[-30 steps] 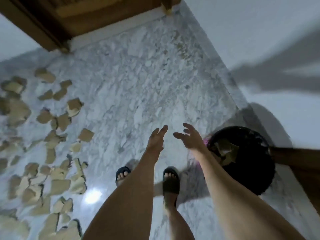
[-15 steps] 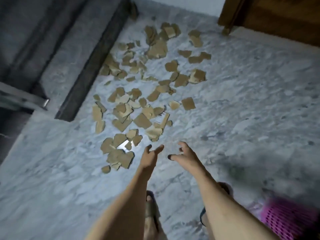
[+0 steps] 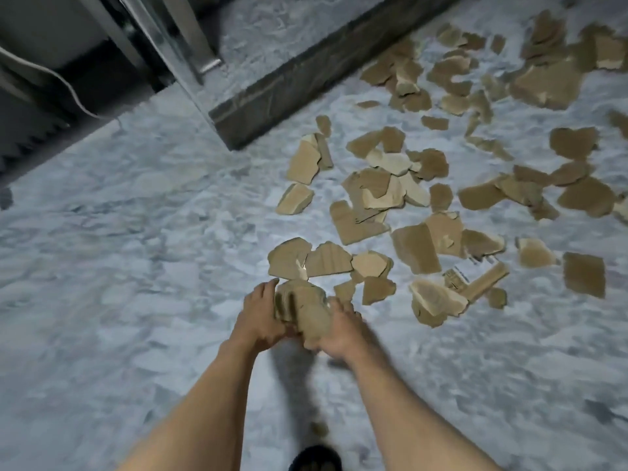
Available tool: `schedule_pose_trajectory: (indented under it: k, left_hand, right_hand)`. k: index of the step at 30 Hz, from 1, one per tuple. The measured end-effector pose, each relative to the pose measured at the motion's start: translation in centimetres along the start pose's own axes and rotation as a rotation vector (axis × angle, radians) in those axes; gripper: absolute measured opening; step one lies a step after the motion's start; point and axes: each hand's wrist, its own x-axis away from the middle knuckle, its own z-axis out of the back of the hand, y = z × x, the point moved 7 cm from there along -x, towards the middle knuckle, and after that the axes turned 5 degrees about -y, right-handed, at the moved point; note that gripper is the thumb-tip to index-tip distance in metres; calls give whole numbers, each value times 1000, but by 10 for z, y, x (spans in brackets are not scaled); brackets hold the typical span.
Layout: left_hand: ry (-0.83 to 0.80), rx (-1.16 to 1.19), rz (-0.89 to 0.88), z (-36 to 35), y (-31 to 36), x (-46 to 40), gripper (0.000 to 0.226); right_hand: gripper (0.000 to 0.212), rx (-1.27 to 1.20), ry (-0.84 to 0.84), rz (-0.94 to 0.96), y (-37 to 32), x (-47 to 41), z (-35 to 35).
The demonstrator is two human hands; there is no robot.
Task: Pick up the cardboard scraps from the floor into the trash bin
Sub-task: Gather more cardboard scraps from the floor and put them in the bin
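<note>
Several brown cardboard scraps (image 3: 418, 246) lie scattered over the marble floor (image 3: 136, 266), spreading up and to the right. At the near edge of the spread, both my hands squeeze a small stack of scraps (image 3: 300, 309) between them. My left hand (image 3: 260, 317) holds the stack's left side, my right hand (image 3: 339, 329) its right side, fingers curled round it. The trash bin is out of view.
A dark stone step (image 3: 306, 73) runs diagonally at the top, with metal legs (image 3: 176, 45) and a white cable (image 3: 61, 86) to the upper left. My dark sandal (image 3: 314, 458) shows at the bottom edge.
The view swung from the bin to the scraps and came closer. My hands, bare a moment ago, have closed together on a stack of scraps.
</note>
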Motion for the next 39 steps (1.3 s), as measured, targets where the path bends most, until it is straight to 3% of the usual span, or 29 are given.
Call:
schedule_pose_trajectory:
  k: [3,6,9,12,14,18,21,25,27,31,35,39]
  left_hand:
    - [0,-266,-105,-35,-24,-70,118]
    - [82,-386,-137,-58,-39,-103,124]
    - [93,-214,-159,-53,-46,-111,112]
    - [92,109,-129,-42,-55,-106,72]
    - [147,267,-102,-37,-61,-97,56]
    - [191,512,-77,-35,-63,-74,33]
    - [159,729,-95,-36,-62,-59,34]
    - [181,779,-84,-34,-74,-52,29]
    - [195,778,-59,-34,-83,-52,28]
    - [165,845,-22,-39,-76,-53,30]
    - [215,908,12,-25,-61,-67,23]
    - [227,848,45,4,-58,-87,10]
  right_hand:
    - [108,201,123,9,13,-59,-23]
    - [105,338,364,56,15,-82,-34]
    - [82,138,348,122,16,-93,-42]
    - [63,31,291,158,13,-99,-34]
    - [55,33,271,194,6,-100,-21]
    - [68,136,244,254,-3,-92,-3]
    - [72,95,159,271,-7,-84,6]
    - [91,26,44,243,-2,-85,22]
    - [80,13,54,231,6,-87,42]
    - [29,-35,141,203,24,-86,83]
    - [32,-92,255,177,33,-100,107]
    - [40,-100,264,149,30,-112,112]
